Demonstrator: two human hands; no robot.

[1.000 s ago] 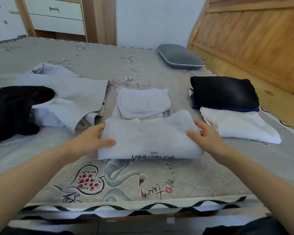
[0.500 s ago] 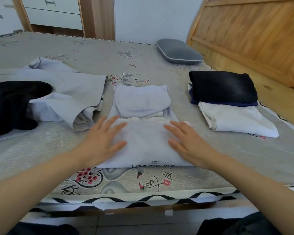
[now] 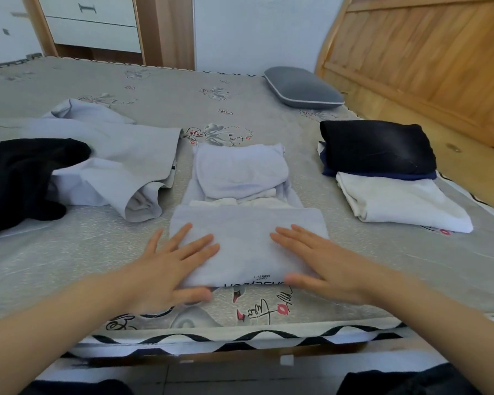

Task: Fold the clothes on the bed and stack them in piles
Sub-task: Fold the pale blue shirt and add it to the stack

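A: Head view, left to right. At nine o'clock a black garment lay loose on the bed, partly over a pale grey unfolded garment sprawled toward ten o'clock. Neither looked folded.

B: And the hands?

A: The left hand rested flat at about seven o'clock on the near left part of the folded light grey shirt, fingers straight and spread, gripping nothing. The right hand lay the same way at five o'clock on the shirt's near right part, fingers straight, nothing pinched.

B: Where did the shirt sit?

A: Centre of the frame, near the bed's front edge, with printed lettering along its near hem. Just beyond it, toward twelve o'clock, sat a pile of pale folded clothes, its near edge touching or almost touching the shirt; I could not tell which.

B: Further right?

A: At two o'clock a folded black garment lay over something navy, with a folded white garment just in front. A grey pillow sat at one o'clock by the wooden headboard.

B: Which step was this?

A: I judged it the smoothing of a finished fold. The next move would call for sliding both hands under the shirt's sides, lifting it level so the fold held, and setting it squarely on a pile, probably the pale one behind.
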